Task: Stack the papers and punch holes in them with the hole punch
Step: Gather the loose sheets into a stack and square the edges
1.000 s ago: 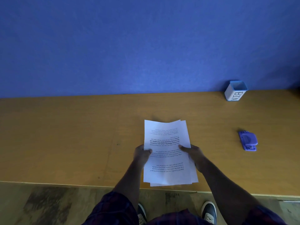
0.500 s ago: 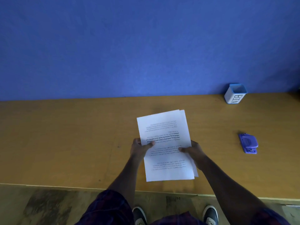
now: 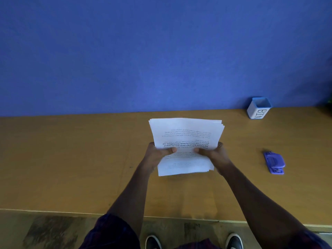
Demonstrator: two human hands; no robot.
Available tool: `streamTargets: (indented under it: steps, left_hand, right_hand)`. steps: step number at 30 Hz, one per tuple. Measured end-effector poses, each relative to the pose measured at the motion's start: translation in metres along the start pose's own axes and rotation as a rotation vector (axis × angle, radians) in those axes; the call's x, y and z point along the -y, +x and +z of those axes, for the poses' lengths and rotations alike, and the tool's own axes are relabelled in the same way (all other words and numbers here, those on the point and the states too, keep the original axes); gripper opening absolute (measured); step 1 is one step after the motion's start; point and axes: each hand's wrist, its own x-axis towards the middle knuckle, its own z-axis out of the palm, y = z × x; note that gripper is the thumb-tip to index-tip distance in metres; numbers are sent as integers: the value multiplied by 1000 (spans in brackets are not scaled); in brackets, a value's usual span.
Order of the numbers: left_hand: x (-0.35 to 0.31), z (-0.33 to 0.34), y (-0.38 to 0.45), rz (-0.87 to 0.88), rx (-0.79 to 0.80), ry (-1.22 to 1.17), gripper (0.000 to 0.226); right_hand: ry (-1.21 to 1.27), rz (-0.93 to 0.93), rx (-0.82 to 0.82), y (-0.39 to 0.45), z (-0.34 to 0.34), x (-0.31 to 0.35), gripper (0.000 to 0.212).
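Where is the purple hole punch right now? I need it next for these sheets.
In the head view, the small purple plastic hole punch lies on the wooden table, right of the right hand, nearer than the white bin cup.

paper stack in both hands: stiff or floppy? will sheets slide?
The papers are probably floppy: their far edge curves beyond the left hand and right hand. Sheets likely slide easily, since the edges at the right corner are fanned out of line. Likely light: thumbs and fingers alone pinch them above the table.
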Motion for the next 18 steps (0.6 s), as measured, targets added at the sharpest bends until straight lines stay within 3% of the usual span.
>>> streamTargets:
  steps: [5,11,15,18]
  left_hand:
    - [1,-1,-10,45,-5,36,34]
    - [20,1,-20,-67,-36,104,31]
    - [19,0,-19,-47,-64,73,29]
    - [24,2,-23,-39,-29,77,35]
  right_hand:
    - [-22,-53,55,-6,-1,-5,39]
    - [-27,31,-19,-16,-1,-18,31]
    - [5,-33,-8,-16,1,-12,33]
    - [-80,28,-17,-19,-1,-16,28]
